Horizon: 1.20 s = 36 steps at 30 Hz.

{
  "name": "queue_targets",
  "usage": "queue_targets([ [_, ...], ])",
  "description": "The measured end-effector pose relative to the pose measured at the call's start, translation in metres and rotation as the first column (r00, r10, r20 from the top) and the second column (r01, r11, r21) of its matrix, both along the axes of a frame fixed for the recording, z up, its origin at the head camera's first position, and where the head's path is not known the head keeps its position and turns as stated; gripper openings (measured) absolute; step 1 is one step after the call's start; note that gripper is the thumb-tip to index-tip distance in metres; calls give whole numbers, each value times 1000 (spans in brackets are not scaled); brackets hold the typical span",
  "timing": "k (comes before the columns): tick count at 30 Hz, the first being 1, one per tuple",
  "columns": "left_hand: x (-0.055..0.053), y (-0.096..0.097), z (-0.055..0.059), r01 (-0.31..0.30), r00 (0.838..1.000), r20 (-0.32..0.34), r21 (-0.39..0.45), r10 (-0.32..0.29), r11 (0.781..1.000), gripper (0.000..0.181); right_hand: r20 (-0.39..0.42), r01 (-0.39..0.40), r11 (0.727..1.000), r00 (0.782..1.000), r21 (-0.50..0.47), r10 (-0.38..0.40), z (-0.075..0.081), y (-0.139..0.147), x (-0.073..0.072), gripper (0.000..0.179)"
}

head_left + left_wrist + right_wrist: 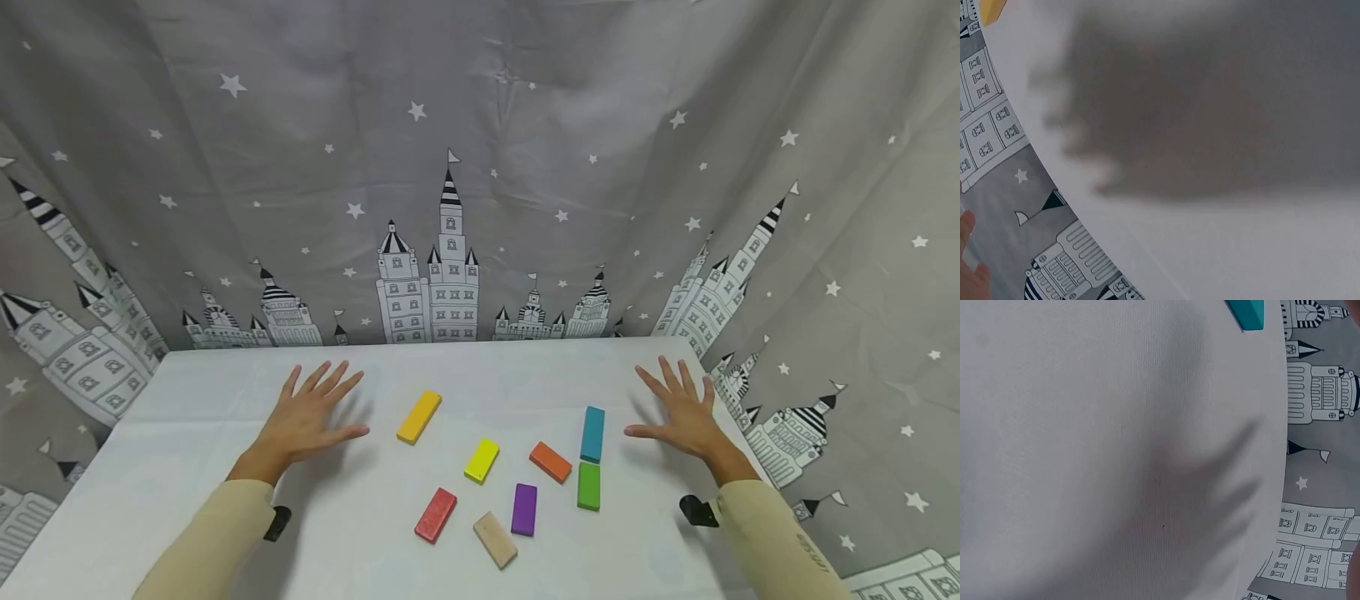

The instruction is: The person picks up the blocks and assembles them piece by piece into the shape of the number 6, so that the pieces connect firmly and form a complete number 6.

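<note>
Both hands hover over a white table with their fingers spread and hold nothing. My left hand [303, 423] is left of an amber block [419, 417], the nearest thing to it. On the other side, my right hand [681, 419] is nearest a blue block [592, 434], which has a green block [588, 487] at its near end. Between the hands lie a yellow block [482, 461], an orange block [551, 462], a purple block [524, 509], a red block [436, 515] and a plain wooden block [495, 540]. Only parts of the fingers show in the wrist views.
The white tabletop [360, 533] ends at a grey curtain [525, 208] printed with castles and stars, which also hangs along both sides. A dark wrist device [277, 523] sits at the left cuff and another device [698, 511] at the right.
</note>
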<state>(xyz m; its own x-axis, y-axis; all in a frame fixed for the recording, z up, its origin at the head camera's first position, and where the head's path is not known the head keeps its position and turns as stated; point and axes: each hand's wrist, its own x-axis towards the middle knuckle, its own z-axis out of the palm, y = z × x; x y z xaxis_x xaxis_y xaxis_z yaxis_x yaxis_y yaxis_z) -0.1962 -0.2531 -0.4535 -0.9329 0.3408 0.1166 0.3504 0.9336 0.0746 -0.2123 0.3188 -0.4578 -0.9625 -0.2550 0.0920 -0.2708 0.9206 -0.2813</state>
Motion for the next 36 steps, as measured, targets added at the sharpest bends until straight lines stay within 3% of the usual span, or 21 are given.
queue_targets([
  [14,-10,29,-9,75,997,-3,87,-75,993,83,16,-45,999,999,5,45,-1,-19,-5,102],
  [36,-22,62,-23,162,977,110,155,-180,975,83,116,-206,977,971,-47,211,-7,-41,-8,89],
])
